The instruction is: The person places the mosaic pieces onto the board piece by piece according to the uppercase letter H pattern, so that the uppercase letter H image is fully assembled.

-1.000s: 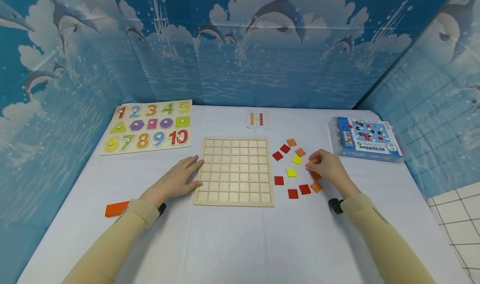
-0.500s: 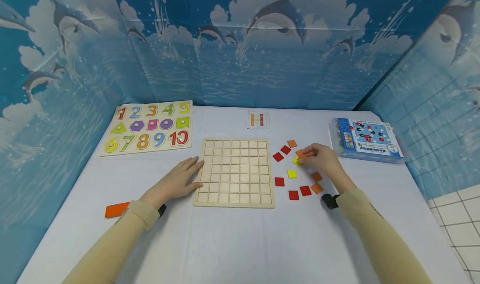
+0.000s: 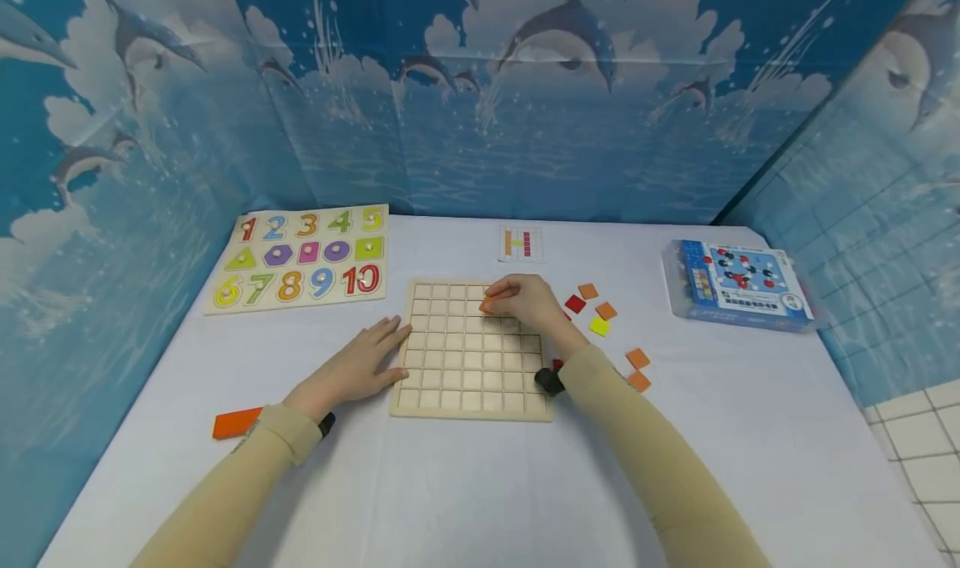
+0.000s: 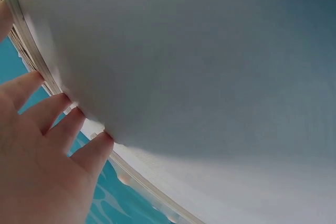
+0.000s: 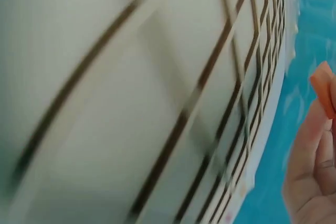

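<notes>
A wooden grid board (image 3: 453, 355) lies in the middle of the white table. My left hand (image 3: 358, 364) rests on the table with its fingertips touching the board's left edge; the left wrist view shows those fingers (image 4: 67, 128) spread straight. Over the upper part of the board, my right hand (image 3: 528, 303) pinches an orange square tile (image 3: 487, 304) between thumb and fingers. In the right wrist view the orange tile (image 5: 324, 88) is at the right edge, above the blurred grid (image 5: 173, 103).
Loose tiles lie right of the board: orange (image 3: 637, 358), red (image 3: 575, 304) and yellow (image 3: 599, 326), some hidden by my right arm. A pattern card (image 3: 521, 243), number puzzle (image 3: 300, 255), boxed set (image 3: 738, 284) and orange piece (image 3: 236, 423) surround the board.
My right hand has swung left from the loose tiles to above the board, bringing an orange tile with it. The left hand stays at the board's edge.
</notes>
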The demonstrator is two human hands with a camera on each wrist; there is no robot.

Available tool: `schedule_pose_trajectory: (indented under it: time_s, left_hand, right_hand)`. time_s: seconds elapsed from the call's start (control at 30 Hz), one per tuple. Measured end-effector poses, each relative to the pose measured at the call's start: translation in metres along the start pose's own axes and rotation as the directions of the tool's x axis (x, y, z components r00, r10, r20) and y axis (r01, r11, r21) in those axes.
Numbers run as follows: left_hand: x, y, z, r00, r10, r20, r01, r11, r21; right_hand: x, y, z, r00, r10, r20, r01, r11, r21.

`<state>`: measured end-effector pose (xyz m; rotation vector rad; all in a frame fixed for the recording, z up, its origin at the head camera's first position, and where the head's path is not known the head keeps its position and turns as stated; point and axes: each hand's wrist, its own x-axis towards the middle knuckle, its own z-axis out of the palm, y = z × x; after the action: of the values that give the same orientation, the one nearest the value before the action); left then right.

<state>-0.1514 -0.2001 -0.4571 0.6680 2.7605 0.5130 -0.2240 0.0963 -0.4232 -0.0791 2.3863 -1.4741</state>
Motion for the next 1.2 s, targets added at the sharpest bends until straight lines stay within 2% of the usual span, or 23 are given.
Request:
schedule_pose_trajectory:
  time_s: [0.1, 0.23, 0.4, 0.57, 0.83, 1.07, 1.2]
  left_hand:
    - [-0.001, 0.001, 0.003, 1.000, -0.009, 0.012, 0.009, 1.000, -0.017]
    - [-0.001, 0.002, 0.007, 1.000, -0.012, 0.026, 0.013, 1.000, -0.027]
    - [-0.001, 0.003, 0.009, 1.000, -0.005, 0.028, 0.006, 0.999, -0.034]
    - [0.000, 0.003, 0.007, 1.000, -0.003, 0.019, 0.003, 1.000, -0.022]
    - [0.001, -0.002, 0.003, 1.000, -0.003, 0.010, 0.003, 1.000, 0.000]
    - [0.001, 0.000, -0.002, 1.000, -0.005, 0.011, 0.005, 1.000, 0.006]
    - [0.000, 0.001, -0.003, 1.000, -0.008, 0.014, 0.008, 1.000, 0.002]
  right_hand:
    - [0.009, -0.005, 0.022, 1.000, -0.001, 0.023, 0.000, 0.999, 0.039]
    - [0.020, -0.007, 0.044, 1.000, -0.007, 0.023, 0.007, 1.000, -0.005]
    - [0.030, -0.010, 0.059, 1.000, 0.003, 0.015, -0.002, 0.997, -0.080]
    - [0.037, -0.020, 0.066, 1.000, 0.010, 0.019, -0.007, 0.991, -0.137]
    - [0.044, -0.031, 0.074, 0.997, -0.079, 0.008, 0.078, 0.952, -0.295]
    - [0.044, -0.032, 0.076, 0.995, -0.100, 0.007, 0.097, 0.931, -0.351]
    - [0.042, -0.031, 0.072, 0.995, -0.097, 0.032, 0.102, 0.939, -0.329]
